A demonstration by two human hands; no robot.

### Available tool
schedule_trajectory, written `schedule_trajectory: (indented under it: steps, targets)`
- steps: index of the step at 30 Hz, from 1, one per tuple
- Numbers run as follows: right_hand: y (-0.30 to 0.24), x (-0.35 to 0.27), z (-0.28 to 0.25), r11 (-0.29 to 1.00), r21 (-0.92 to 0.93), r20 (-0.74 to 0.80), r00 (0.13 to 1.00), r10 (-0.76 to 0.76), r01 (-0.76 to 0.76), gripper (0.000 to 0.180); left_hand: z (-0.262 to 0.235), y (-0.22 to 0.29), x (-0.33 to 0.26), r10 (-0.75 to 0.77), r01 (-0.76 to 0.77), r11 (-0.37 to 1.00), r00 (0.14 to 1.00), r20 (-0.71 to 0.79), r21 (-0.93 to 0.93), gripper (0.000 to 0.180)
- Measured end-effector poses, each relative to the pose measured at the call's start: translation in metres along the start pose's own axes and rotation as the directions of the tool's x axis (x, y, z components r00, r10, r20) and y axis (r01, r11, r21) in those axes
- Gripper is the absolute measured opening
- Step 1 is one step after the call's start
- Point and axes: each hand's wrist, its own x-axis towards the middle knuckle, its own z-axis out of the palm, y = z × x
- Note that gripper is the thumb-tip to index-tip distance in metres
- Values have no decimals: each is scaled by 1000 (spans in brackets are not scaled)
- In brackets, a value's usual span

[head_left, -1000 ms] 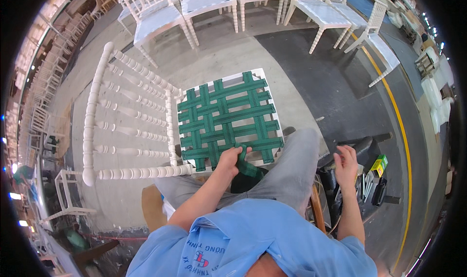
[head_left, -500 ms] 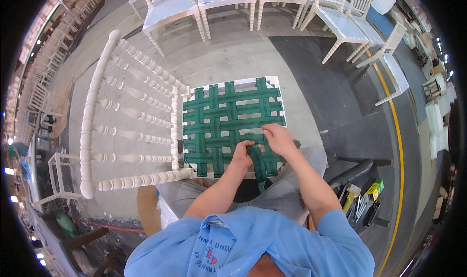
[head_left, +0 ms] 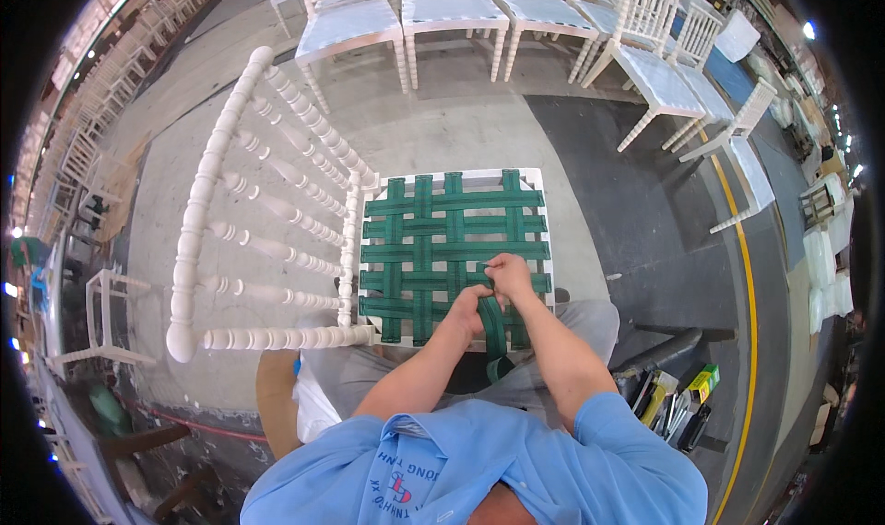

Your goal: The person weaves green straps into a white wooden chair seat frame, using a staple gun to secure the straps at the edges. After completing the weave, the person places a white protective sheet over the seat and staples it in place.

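Strap [head_left: 495,327] is hanging from the left hand [head_left: 467,309], which is grasping it over the seat's [head_left: 423,250] near edge. The right hand [head_left: 510,278] is meeting it, its own grip unclear; both are hiding some weave. The backrest [head_left: 190,248] is rising leftward, chairs [head_left: 346,23] are standing beyond, tools [head_left: 658,398] lying right.

Rows of white chairs [head_left: 452,7], green seat webbing [head_left: 422,251] and hand tools [head_left: 678,415] show a furniture workshop
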Motion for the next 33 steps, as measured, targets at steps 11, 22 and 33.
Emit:
schedule_trajectory:
  steps: [11, 22, 33]
  targets:
    - [-29, 53, -42, 960, 68, -168, 951, -259, 273, 8, 35, -7, -54, 430, -298, 536, 902, 48, 790, 50]
    - [-9, 69, -48, 882, -208, -168, 873, -457, 422, 12, 82, 73, 56, 328, -328, 941, 944, -22, -81, 39]
    - [-15, 102, -63, 939, -302, -238, 941, -240, 163, 21, 76, 75, 94, 339, -340, 940, 940, -45, -27, 49]
